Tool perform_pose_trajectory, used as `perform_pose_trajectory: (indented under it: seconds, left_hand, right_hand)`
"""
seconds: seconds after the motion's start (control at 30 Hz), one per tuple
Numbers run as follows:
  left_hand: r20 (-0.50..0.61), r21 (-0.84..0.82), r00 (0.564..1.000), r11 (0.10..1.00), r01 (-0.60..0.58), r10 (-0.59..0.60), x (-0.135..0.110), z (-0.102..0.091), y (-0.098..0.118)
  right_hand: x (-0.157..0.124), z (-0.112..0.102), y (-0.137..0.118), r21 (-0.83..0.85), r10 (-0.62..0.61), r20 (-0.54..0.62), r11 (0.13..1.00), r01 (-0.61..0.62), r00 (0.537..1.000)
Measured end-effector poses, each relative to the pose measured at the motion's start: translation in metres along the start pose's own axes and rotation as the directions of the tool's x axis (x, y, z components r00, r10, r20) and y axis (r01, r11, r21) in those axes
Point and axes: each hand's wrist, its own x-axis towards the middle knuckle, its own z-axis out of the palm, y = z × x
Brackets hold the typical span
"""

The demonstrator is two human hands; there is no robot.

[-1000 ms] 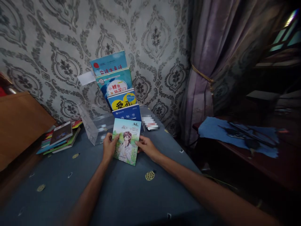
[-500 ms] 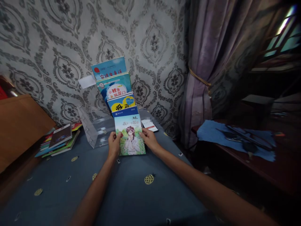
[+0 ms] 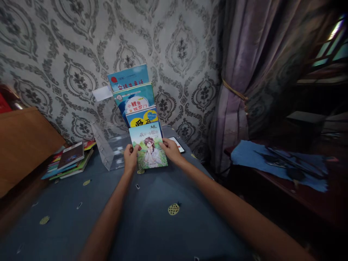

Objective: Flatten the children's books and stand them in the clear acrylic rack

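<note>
Between my two hands is a book (image 3: 149, 148) with a drawn figure in a green meadow on its cover. My left hand (image 3: 131, 156) grips its left edge, thumb on the front, and my right hand (image 3: 170, 149) pinches the right edge. Directly behind it, books stand in stepped rows: one with a yellow heart shape (image 3: 140, 117), a teal one with a white circle (image 3: 136, 101), and a light blue one (image 3: 129, 78) at the top. A clear plastic rack (image 3: 103, 146) shows to their left; the held book and the others hide much of it.
A stack of books (image 3: 71, 157) lies at the left beside a brown board (image 3: 27, 145). A phone (image 3: 178, 144) rests right of my right hand on the pineapple-print tablecloth (image 3: 152, 224). Farther right, a blue cloth (image 3: 250, 157) with dark items covers part of a dark red surface.
Both hands have raised the meadow-cover book and brought it nearer the rack. It now hides most of the dark blue cover that showed behind it. The view has shifted slightly.
</note>
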Motion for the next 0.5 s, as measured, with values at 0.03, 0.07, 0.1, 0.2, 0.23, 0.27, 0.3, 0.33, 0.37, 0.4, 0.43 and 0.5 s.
perform_pose_trajectory:
  seconds: [0.03, 0.07, 0.1, 0.2, 0.23, 0.27, 0.3, 0.33, 0.37, 0.4, 0.43, 0.5]
  left_hand:
    - [-0.009, 0.009, 1.0, 1.0, -0.01, 0.01, 0.003, 0.0, 0.002]
    - [-0.019, 0.02, 1.0, 1.0, -0.019, 0.019, 0.006, 0.001, 0.003]
    - [-0.029, 0.032, 0.999, 0.999, -0.028, 0.029, 0.01, 0.001, 0.005]
    - [-0.055, 0.07, 0.997, 0.996, -0.049, 0.053, 0.019, 0.002, 0.008]
    - [-0.062, 0.081, 0.996, 0.995, -0.055, 0.06, 0.022, 0.002, 0.009]
    - [-0.068, 0.092, 0.995, 0.994, -0.06, 0.066, 0.025, 0.002, 0.01]
    - [-0.074, 0.1, 0.995, 0.993, -0.063, 0.071, 0.027, 0.002, 0.012]
    - [-0.08, 0.11, 0.994, 0.992, -0.068, 0.077, 0.028, 0.002, 0.013]
    - [-0.087, 0.127, 0.993, 0.989, -0.074, 0.086, 0.03, 0.002, 0.014]
    - [-0.094, 0.15, 0.991, 0.985, -0.084, 0.099, 0.031, 0.002, 0.015]
    - [-0.1, 0.18, 0.988, 0.979, -0.097, 0.116, 0.031, 0.002, 0.017]
    - [-0.117, 0.247, 0.98, 0.961, -0.126, 0.159, 0.032, 0.002, 0.02]
  right_hand:
    - [0.004, 0.0, -0.001, -0.019, -0.013, -0.004, 1.0, 0.013, 1.0]
    - [0.009, 0.0, -0.003, -0.038, -0.027, -0.007, 0.999, 0.027, 1.0]
    - [0.013, 0.0, -0.005, -0.059, -0.041, -0.009, 0.997, 0.04, 0.999]
    - [0.026, -0.001, -0.01, -0.118, -0.082, -0.01, 0.99, 0.08, 0.997]
    - [0.03, -0.001, -0.012, -0.136, -0.095, -0.01, 0.986, 0.093, 0.995]
    - [0.033, -0.001, -0.013, -0.152, -0.108, -0.009, 0.983, 0.105, 0.994]
    - [0.036, -0.001, -0.015, -0.167, -0.12, -0.008, 0.979, 0.118, 0.993]
    - [0.038, -0.002, -0.016, -0.179, -0.132, -0.006, 0.975, 0.129, 0.991]
    - [0.04, -0.002, -0.017, -0.189, -0.141, -0.004, 0.972, 0.137, 0.99]
    - [0.041, -0.002, -0.018, -0.201, -0.152, -0.002, 0.968, 0.148, 0.988]
    - [0.043, -0.003, -0.02, -0.219, -0.168, 0.0, 0.962, 0.164, 0.986]
    - [0.044, -0.005, -0.022, -0.276, -0.216, 0.002, 0.938, 0.208, 0.976]
